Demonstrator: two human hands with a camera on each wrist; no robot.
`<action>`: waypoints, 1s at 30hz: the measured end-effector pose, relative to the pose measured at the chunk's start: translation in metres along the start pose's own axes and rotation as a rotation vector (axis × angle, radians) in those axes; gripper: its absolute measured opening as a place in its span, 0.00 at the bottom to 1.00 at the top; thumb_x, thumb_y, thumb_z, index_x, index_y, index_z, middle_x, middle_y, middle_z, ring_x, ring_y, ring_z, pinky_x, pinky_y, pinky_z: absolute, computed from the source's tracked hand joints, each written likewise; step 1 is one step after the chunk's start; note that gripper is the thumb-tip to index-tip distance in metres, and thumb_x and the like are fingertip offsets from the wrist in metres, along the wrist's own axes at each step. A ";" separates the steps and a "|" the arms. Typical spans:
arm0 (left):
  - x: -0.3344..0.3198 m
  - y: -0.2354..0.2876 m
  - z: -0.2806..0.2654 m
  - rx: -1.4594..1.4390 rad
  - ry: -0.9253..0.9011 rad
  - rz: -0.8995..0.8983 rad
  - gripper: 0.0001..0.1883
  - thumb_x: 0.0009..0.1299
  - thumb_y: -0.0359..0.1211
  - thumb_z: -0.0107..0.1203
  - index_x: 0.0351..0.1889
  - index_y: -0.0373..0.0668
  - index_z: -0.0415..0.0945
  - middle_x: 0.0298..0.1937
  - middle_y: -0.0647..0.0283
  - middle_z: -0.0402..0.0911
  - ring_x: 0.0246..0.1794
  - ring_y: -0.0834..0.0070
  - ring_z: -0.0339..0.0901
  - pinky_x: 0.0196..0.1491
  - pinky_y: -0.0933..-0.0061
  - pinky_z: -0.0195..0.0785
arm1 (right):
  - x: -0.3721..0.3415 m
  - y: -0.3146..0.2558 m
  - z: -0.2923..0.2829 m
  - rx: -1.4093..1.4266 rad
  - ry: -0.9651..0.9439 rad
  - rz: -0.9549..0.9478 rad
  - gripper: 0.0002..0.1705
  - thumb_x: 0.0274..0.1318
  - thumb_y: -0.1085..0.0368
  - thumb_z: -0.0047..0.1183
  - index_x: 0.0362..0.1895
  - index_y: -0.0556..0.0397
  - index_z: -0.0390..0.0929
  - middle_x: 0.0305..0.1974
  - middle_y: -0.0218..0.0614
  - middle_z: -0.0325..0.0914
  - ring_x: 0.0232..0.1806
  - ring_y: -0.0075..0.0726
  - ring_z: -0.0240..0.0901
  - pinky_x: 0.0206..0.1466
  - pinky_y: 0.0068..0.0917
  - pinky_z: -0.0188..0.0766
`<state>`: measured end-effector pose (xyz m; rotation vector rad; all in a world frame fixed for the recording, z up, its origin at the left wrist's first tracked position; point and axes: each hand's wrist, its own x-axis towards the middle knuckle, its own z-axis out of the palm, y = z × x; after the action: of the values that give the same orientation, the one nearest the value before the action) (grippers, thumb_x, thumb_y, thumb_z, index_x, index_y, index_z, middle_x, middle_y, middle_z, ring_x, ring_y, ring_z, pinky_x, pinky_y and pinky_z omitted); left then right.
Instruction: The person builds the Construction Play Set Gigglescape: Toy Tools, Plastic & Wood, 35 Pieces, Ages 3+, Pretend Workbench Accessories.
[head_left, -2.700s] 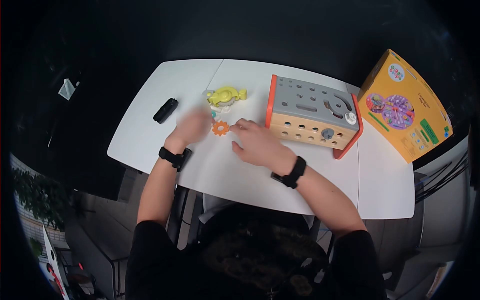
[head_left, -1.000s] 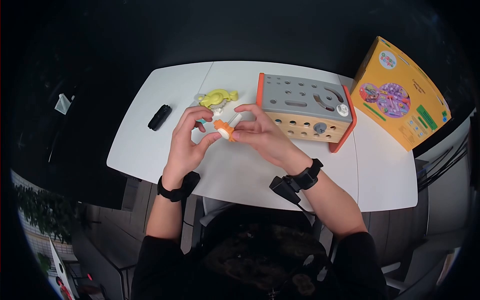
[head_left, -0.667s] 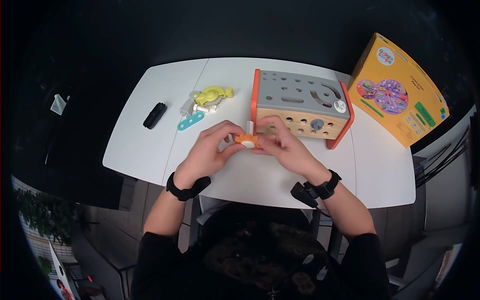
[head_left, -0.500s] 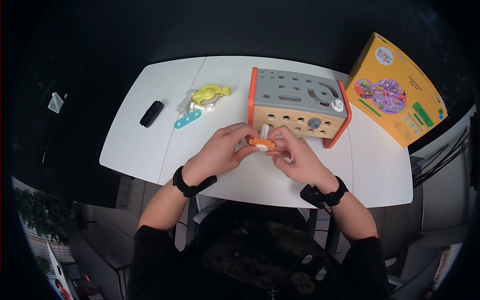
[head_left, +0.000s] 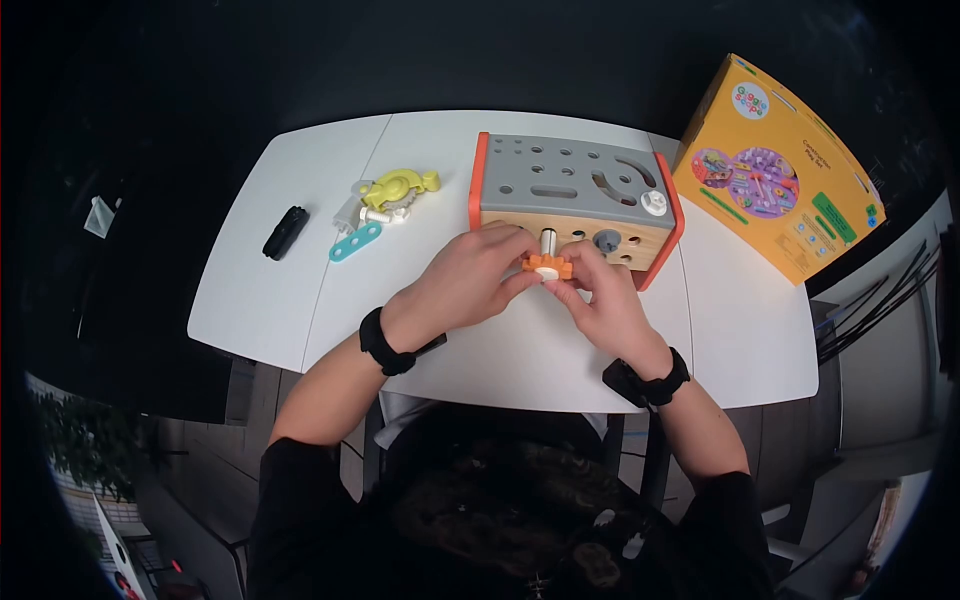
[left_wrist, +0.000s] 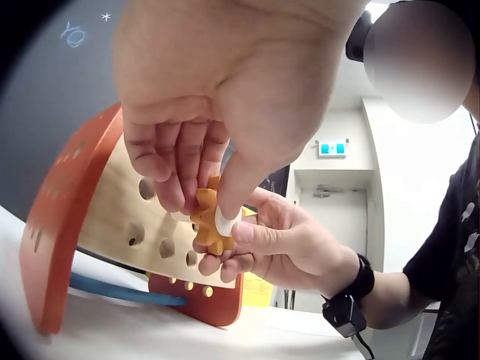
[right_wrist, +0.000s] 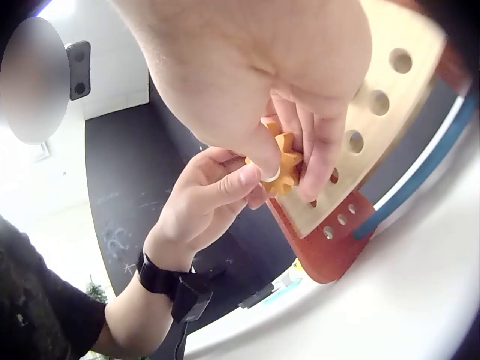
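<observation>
Both hands pinch an orange gear (head_left: 561, 268) with a white bolt (head_left: 548, 242) through its middle, the shank pointing toward the toy workbench's holed wooden side (head_left: 640, 237). The left hand (head_left: 467, 278) grips the gear's left edge, the right hand (head_left: 612, 309) its right edge. In the left wrist view the orange gear (left_wrist: 215, 217) is close to the wooden panel (left_wrist: 112, 202), with a thumb on the white bolt head (left_wrist: 227, 223). In the right wrist view fingers curl round the gear (right_wrist: 287, 166); the bolt tip is hidden there.
Left of the workbench lie a yellow-green toy saw (head_left: 400, 187), a white bolt (head_left: 377, 215) and a teal strip with holes (head_left: 355, 242). A black object (head_left: 286, 233) is farther left on the white table (head_left: 480, 370). A yellow box (head_left: 785, 170) stands at the right.
The hands have picked up the orange gear, which lay on the table earlier, and a white bolt now passes through it. Both have moved right, up to the workbench's wooden side.
</observation>
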<state>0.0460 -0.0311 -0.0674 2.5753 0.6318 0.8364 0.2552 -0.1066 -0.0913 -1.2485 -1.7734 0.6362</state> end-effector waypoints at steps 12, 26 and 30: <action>0.038 0.001 -0.012 0.171 -0.017 0.134 0.41 0.57 0.46 0.74 0.66 0.39 0.72 0.62 0.52 0.75 0.65 0.54 0.69 0.68 0.56 0.60 | 0.012 -0.004 -0.004 -0.060 0.010 0.008 0.16 0.63 0.74 0.57 0.52 0.55 0.67 0.34 0.49 0.80 0.38 0.54 0.85 0.42 0.34 0.80; 0.050 -0.002 -0.002 0.296 -0.124 0.110 0.41 0.58 0.50 0.71 0.64 0.33 0.72 0.54 0.52 0.79 0.59 0.56 0.74 0.62 0.61 0.58 | 0.017 0.012 -0.002 0.107 -0.020 0.085 0.14 0.65 0.79 0.47 0.53 0.55 0.65 0.34 0.46 0.81 0.38 0.43 0.84 0.41 0.31 0.74; 0.050 -0.003 0.002 0.281 -0.093 0.105 0.35 0.61 0.42 0.70 0.62 0.31 0.72 0.53 0.51 0.80 0.57 0.56 0.75 0.59 0.62 0.57 | 0.015 0.013 -0.006 0.211 -0.079 0.105 0.18 0.67 0.79 0.44 0.58 0.54 0.62 0.39 0.44 0.83 0.43 0.37 0.85 0.47 0.28 0.75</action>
<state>0.0830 -0.0034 -0.0472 2.9041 0.6299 0.6975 0.2648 -0.0880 -0.0933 -1.1904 -1.6631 0.9192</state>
